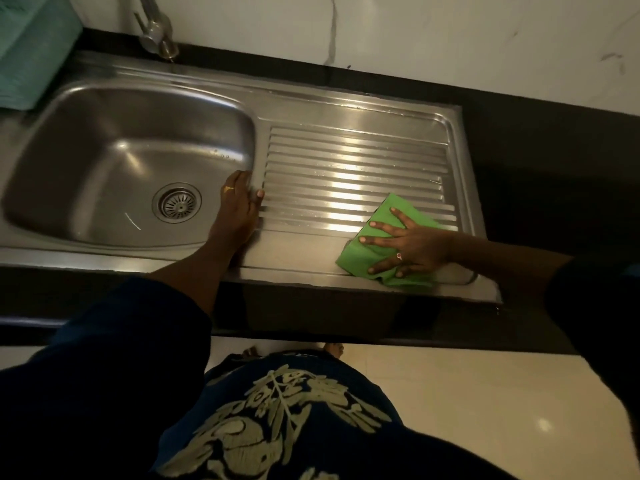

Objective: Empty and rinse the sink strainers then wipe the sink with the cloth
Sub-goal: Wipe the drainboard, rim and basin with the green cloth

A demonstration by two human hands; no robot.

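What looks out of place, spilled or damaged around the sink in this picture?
Nothing clearly stands out. The strainer sits level in the drain, and the right hand presses the green cloth flat on the drainboard, which shows only small water drops. A thin bright streak in the basin may be a glint.

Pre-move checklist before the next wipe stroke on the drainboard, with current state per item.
1. Contact: right hand presses flat on green cloth, fingers spread: ok.
2. Placement: green cloth lies on drainboard, front right: ok.
3. Clearance: left hand rests at basin rim, apart from the cloth: ok.
4. Drain: strainer seated in basin: ok.
5. Dryness: droplets on drainboard ribs: not ok.
6. Water: faucet spout out of view: cannot tell.
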